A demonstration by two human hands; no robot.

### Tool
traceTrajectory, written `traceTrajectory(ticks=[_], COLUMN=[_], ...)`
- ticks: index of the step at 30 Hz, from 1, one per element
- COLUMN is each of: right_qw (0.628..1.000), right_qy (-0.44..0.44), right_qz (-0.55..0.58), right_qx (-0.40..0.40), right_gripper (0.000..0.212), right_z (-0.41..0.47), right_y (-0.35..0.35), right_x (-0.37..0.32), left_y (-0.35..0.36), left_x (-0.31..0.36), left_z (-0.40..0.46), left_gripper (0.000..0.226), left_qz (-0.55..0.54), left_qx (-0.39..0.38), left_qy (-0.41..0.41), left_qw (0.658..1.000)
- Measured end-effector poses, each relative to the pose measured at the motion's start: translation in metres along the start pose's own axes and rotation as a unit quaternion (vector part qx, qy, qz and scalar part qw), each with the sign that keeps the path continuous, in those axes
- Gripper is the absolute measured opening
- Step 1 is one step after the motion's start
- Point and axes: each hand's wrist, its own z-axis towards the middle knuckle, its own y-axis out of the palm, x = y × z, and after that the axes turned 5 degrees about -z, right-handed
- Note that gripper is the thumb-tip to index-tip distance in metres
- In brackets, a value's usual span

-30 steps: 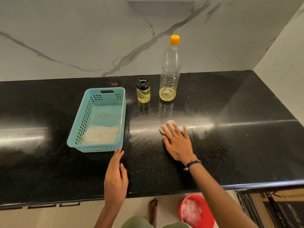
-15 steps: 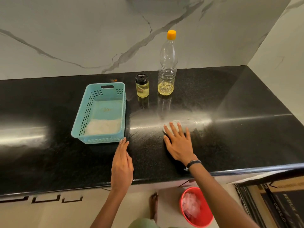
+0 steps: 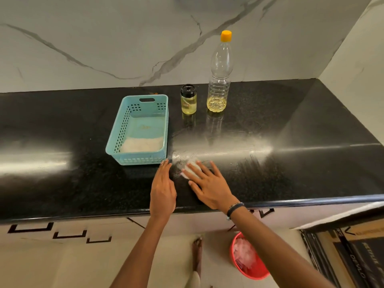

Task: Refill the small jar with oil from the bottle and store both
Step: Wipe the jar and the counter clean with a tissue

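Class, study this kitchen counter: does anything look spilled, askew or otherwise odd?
Yes. A dull smeared patch streaks the black countertop before the capped oil bottle and small jar, both upright. The right hand presses a white wad flat there.

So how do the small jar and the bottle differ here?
The jar is short with a black lid; the bottle is tall with an orange cap. The jar looks nearly full of yellow oil; the bottle holds only a shallow layer. Both stand upright, closed and untouched, on the black counter.
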Motion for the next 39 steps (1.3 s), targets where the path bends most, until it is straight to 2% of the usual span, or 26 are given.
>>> traceTrajectory(ticks=[7,12,17,24,28,30,35,39], right_qw=[0.981,0.961,0.97,0.993,0.998,0.996,0.969,0.955], right_qy=[0.191,0.276,0.242,0.109,0.056,0.079,0.248,0.296], right_qz=[-0.013,0.01,0.038,0.039,0.013,0.004,-0.016,-0.002], right_qx=[-0.022,-0.006,0.006,0.025,0.027,0.03,0.014,0.008], right_gripper=[0.063,0.068,0.063,0.05,0.049,0.049,0.052,0.057], right_z=[-0.031,-0.066,-0.052,-0.018,-0.049,-0.066,-0.091,-0.11], right_y=[-0.01,-0.007,-0.005,0.005,0.007,0.006,-0.004,-0.003], right_x=[0.084,0.081,0.028,-0.055,-0.057,-0.038,0.025,0.026], left_y=[-0.002,-0.001,-0.001,0.0,-0.002,-0.003,-0.01,-0.027], left_x=[0.001,0.002,0.002,0.0,0.0,0.001,0.002,0.003], left_z=[-0.003,-0.002,-0.003,-0.003,-0.004,-0.004,-0.001,-0.008], left_gripper=[0.044,0.045,0.045,0.044,0.044,0.043,0.038,0.036], left_qz=[-0.015,-0.016,-0.025,-0.034,-0.042,-0.04,-0.077,-0.137], left_qx=[0.005,0.01,0.012,-0.006,-0.006,-0.005,0.025,0.095], left_qy=[0.002,0.01,0.008,0.005,0.0,0.015,0.031,-0.025], left_qw=[1.0,1.0,1.0,0.999,0.999,0.999,0.996,0.986])
